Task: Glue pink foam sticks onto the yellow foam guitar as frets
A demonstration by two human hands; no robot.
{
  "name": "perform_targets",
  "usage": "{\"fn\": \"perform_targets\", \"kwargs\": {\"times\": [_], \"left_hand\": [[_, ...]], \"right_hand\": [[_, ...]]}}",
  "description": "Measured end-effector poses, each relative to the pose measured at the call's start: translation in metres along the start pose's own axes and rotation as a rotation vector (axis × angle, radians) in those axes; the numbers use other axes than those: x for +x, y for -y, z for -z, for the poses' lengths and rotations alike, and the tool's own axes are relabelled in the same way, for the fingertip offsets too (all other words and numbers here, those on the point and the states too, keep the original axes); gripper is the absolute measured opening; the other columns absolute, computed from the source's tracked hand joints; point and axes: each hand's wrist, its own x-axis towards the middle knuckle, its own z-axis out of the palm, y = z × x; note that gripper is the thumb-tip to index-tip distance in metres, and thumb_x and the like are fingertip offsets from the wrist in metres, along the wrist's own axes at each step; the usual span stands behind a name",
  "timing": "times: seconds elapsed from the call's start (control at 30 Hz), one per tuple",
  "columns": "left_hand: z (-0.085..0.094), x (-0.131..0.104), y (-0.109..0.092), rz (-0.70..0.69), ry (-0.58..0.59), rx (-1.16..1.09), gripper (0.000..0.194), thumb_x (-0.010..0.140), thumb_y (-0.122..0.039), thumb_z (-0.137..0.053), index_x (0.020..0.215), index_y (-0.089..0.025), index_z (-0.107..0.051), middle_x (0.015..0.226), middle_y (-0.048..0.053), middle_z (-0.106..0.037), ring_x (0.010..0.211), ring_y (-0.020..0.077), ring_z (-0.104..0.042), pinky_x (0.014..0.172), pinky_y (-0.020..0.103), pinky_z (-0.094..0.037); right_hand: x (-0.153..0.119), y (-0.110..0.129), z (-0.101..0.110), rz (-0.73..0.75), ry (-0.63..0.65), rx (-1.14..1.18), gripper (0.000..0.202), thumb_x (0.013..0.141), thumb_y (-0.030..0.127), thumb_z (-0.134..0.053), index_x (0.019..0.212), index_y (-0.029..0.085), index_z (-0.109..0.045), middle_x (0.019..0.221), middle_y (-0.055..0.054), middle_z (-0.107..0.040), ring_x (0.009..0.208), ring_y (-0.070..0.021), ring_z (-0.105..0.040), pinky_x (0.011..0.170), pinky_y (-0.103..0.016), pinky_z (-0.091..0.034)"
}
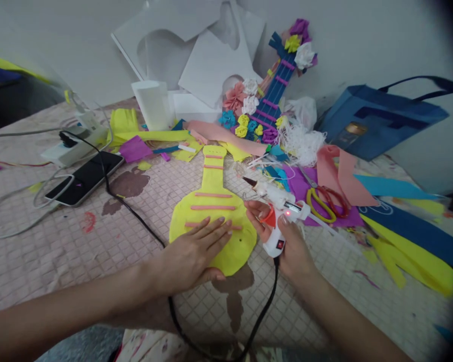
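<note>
A yellow guitar-shaped cutout (226, 256) lies flat on the table, its neck pointing away from me, with several thin pink strips across its neck and body. My left hand (196, 254) rests on the body, fingers stretched out over the lowest strip. My right hand (290, 241) is wrapped round a white hot glue gun (275, 242) with an orange trigger, to the right of the cutout. The gun's dark nozzle points up and left, and a glue stick extends from its back. A black cord runs down from its handle.
Yellow-and-red-handled scissors (326, 205) lie on purple paper at the right. A phone (85, 180) and power strip (73, 146) are at the left. Behind stand a flower-decorated blue guitar (274, 98), a white cup (153, 105) and a blue bag (381, 120). The black cord (130, 208) crosses the tiled-pattern table.
</note>
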Motion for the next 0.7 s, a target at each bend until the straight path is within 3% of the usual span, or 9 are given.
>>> {"fn": "perform_targets", "kwargs": {"times": [0.17, 0.37, 0.7], "left_hand": [[-0.0064, 0.0027, -0.0039, 0.003, 0.052, -0.081, 0.085, 0.084, -0.065, -0.037, 0.142, -0.004, -0.026, 0.148, 0.022, -0.025, 0.139, 0.0316, -0.015, 0.113, 0.049, -0.018], [-0.0053, 0.0014, -0.0042, 0.022, 0.088, -0.160, 0.086, 0.085, -0.064, -0.037, 0.142, -0.002, -0.023, 0.148, 0.023, -0.023, 0.140, 0.0317, -0.011, 0.113, 0.051, -0.016], [-0.0032, 0.0024, -0.0059, 0.036, 0.093, -0.215, 0.084, 0.087, -0.062, -0.036, 0.143, -0.002, -0.021, 0.149, 0.022, -0.020, 0.140, 0.0311, -0.010, 0.113, 0.051, -0.015]], "right_hand": [[-0.0016, 0.0006, 0.0006, -0.010, 0.000, -0.016, 0.016, 0.079, 0.037, -0.063, 0.084, 0.024, -0.068, 0.108, -0.005, -0.068, 0.118, -0.0243, -0.053, 0.106, -0.045, -0.036], [-0.0003, 0.0011, -0.0008, -0.024, -0.005, -0.019, 0.017, 0.078, 0.039, -0.064, 0.075, 0.023, -0.068, 0.104, -0.005, -0.069, 0.119, -0.0243, -0.052, 0.107, -0.045, -0.036], [0.0010, -0.0013, -0.0019, -0.036, -0.016, -0.016, 0.018, 0.078, 0.037, -0.064, 0.088, 0.023, -0.068, 0.109, -0.005, -0.068, 0.117, -0.0243, -0.054, 0.105, -0.044, -0.038]]}}
